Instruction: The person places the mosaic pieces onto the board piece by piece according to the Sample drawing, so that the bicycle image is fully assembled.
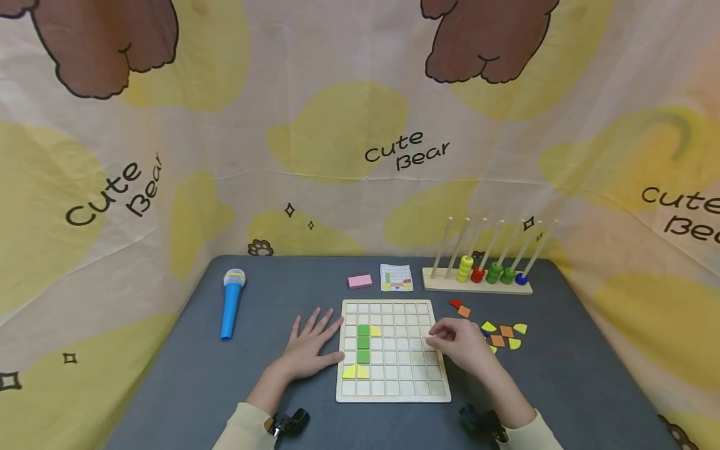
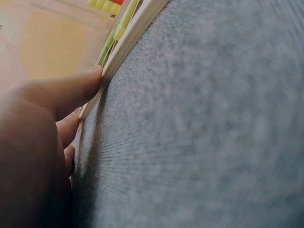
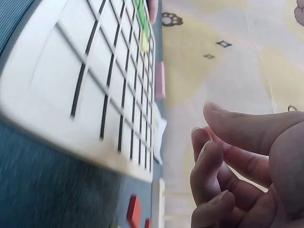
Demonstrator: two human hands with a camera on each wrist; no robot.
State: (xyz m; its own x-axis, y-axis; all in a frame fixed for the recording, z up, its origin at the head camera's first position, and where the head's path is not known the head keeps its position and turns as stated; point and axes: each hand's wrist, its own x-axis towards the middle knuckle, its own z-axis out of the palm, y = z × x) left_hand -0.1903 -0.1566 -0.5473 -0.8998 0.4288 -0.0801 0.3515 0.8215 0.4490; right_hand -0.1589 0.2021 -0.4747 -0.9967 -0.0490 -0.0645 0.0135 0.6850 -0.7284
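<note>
A white grid board [image 1: 400, 382] in a pale wooden frame lies on the table, with several green square tiles [image 1: 363, 343] in one column. One yellow tile [image 1: 375, 330] sits beside the top green tile, and two yellow tiles [image 1: 356, 372] lie lower left. My left hand [image 1: 306, 350] lies with fingers spread, its thumb and a fingertip touching the board's left edge. Above the board's right edge hovers my right hand [image 1: 462, 344]. In the right wrist view its fingers [image 3: 206, 161] are loosely bent, the thumb apart from them, with nothing visible between.
Loose tiles, orange [image 1: 506, 331], yellow [image 1: 520, 328] and red [image 1: 455, 304], lie right of the board. Behind stand a pegged bead rack [image 1: 478, 284], a pattern card [image 1: 396, 278] and a pink block [image 1: 360, 282]. A blue toy microphone [image 1: 230, 306] lies at left.
</note>
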